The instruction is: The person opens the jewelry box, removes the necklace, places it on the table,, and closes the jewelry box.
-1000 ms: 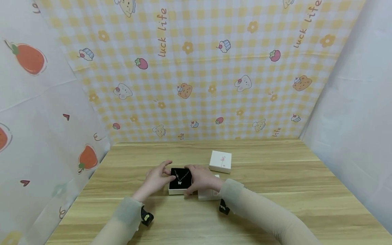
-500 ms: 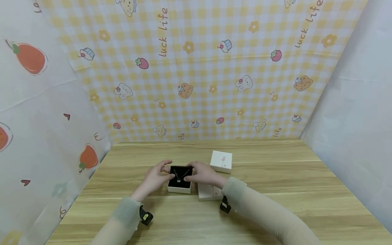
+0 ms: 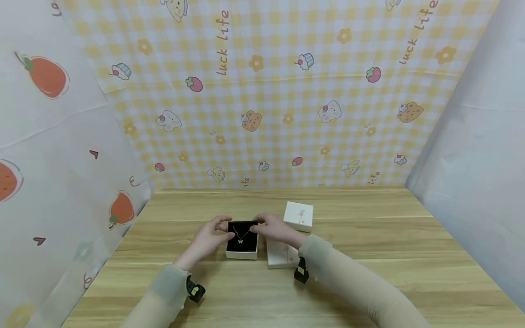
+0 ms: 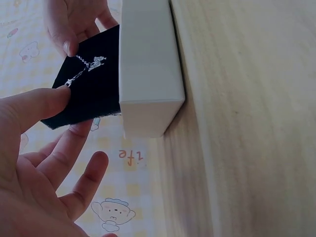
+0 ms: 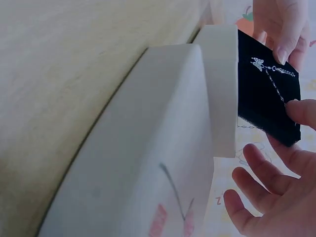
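A small white box base (image 3: 242, 256) sits on the table, with a black foam pad (image 4: 94, 101) tilted up out of it. The pad carries a silver chain necklace with a butterfly pendant (image 5: 257, 63). My left hand (image 3: 210, 237) pinches the pad's left far corner, thumb on top and a finger beneath. On the opposite corner, my right hand (image 3: 274, 228) does the same, thumb near the chain. In the right wrist view, part of the chain shows below the pad. The box's inside is hidden.
A white flower-printed box piece (image 3: 279, 256) lies just right of the box base, partly under my right wrist. Behind it stands another white box (image 3: 298, 215) with the same print. A yellow checked cloth (image 3: 266, 100) hangs behind the table.
My right hand has shifted from the box's right side onto the pad's far right corner. The pad's far edge has risen. My left hand stays at the left corner.
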Demonstrator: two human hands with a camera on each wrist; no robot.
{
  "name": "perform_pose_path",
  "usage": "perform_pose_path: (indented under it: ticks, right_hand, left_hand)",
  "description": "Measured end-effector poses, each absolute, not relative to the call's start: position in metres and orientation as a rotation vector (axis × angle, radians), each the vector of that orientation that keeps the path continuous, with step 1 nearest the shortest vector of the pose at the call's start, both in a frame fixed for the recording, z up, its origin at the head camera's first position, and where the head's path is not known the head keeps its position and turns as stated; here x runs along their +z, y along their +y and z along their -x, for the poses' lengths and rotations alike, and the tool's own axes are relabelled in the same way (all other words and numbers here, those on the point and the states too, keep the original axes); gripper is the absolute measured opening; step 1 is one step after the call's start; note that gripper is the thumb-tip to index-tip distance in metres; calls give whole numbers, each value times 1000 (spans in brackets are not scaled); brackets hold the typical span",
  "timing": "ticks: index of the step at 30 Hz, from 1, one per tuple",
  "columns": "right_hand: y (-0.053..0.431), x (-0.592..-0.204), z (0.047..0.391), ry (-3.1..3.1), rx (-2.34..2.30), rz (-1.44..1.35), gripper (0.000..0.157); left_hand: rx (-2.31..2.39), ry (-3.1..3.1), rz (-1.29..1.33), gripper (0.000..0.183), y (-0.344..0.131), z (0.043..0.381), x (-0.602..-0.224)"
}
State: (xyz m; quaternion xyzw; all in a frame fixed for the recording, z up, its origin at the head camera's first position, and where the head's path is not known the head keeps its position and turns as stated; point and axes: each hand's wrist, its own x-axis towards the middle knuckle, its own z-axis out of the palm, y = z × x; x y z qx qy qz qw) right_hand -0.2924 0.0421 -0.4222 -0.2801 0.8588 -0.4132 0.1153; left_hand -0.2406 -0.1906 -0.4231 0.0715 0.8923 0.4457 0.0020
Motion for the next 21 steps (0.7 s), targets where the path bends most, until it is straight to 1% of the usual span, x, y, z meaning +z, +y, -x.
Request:
perform_pose_path:
  ticks: [5,13,18,21]
  right_hand:
    - [44,-418,296,2461,-1251,772,33]
    - [48,-408,299,2368,-1351,746,29]
    - [52,-403,299,2302,-1409,716,35]
    - [54,-404,301,2277,-1435,702,39]
  left_hand:
    - [1469,2759,-206,52,-189,241,-417]
    - [1554,2715,-203,52,-187,244,-412]
    - [1567,2698,-196,49,-186,243,-411]
    - [1578,2678,-187,43,-185,243,-409]
